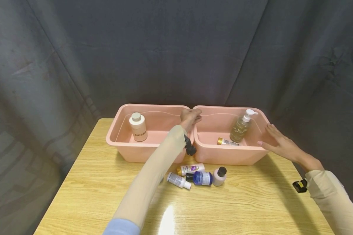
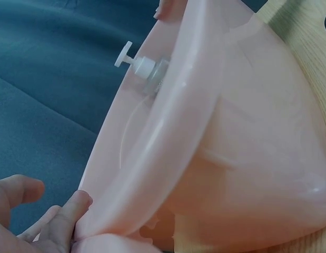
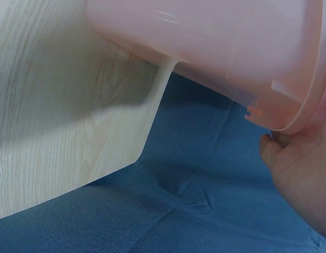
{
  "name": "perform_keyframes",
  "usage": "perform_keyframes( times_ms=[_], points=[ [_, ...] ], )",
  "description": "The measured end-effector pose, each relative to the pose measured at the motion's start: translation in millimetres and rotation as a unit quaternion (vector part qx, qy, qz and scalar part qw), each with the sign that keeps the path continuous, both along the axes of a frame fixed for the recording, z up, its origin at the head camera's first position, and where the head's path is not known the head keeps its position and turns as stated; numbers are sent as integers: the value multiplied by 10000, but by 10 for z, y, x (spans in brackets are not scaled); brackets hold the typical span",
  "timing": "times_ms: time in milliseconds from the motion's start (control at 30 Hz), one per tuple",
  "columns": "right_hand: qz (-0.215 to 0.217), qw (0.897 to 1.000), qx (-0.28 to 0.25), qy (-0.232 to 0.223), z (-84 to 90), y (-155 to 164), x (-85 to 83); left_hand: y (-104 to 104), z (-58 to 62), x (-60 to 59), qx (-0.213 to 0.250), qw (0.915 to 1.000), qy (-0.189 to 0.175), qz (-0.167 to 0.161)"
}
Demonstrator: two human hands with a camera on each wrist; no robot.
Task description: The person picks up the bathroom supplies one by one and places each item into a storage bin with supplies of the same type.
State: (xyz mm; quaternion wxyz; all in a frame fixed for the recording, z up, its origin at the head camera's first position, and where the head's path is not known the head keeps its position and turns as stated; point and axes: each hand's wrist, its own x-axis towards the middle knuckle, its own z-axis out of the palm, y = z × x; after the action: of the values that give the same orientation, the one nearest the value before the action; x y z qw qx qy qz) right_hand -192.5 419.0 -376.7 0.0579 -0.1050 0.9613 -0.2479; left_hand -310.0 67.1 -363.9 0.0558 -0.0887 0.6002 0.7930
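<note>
Left hand (image 1: 190, 116) grips the right bin's (image 1: 223, 156) near-left rim; right hand (image 1: 277, 142) lies flat-fingered against its right end. Bin's long axis runs left-right.

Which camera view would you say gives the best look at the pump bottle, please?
The head view: the pump bottle stands whole in the right pink bin, white pump to clear body. The left wrist view catches only its pump top over the rim. The right wrist view shows none of it, only the bin's outer wall.

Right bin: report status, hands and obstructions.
Left hand grips right bin at inner rim; right hand flat on outer wall. Pump bottle inside. Small bottles lie in front.
</note>
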Motion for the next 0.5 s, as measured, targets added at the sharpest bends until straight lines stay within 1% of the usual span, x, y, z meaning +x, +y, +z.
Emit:
perform_keyframes(
  times_ms=[233,433,500],
  points=[
    [35,10000,-35,44,-24,5,-21,-38,5,13,12,10000,-27,-64],
    [51,9999,43,137,-29,3,-23,-36,-7,23,56,10000,-46,-39],
    [58,9998,68,162,-35,10,-18,-27,-13,28,145,9999,-66,7]
  ],
)
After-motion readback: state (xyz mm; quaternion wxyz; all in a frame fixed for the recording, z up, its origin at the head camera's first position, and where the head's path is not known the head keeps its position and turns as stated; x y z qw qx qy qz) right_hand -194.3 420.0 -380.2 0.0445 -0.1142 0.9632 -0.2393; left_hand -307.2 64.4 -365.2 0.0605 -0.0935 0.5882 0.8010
